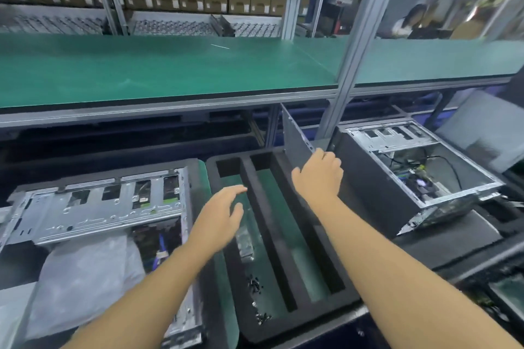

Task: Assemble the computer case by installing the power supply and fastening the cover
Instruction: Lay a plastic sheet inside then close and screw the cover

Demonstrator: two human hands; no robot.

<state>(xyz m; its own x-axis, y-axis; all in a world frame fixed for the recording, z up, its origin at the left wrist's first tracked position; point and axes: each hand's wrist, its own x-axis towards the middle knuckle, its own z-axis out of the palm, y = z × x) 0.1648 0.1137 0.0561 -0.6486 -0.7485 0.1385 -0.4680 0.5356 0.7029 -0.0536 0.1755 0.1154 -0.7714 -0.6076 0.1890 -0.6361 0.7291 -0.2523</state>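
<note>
1. The right hand (319, 176) holds the grey cover (296, 133), which stands up at the black foam tray's (266, 229) far edge.
2. The left hand (224, 212) is open above the tray, holding nothing.
3. Open computer cases lie by its left edge (99, 207) and right edge (411, 170).

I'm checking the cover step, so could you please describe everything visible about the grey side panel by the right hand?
The side panel is a thin, flat grey sheet, seemingly metal. It stands on edge, leaning, between the black foam tray and the open case on the right. The right hand grips its near edge; it is not yet on any case.
</note>
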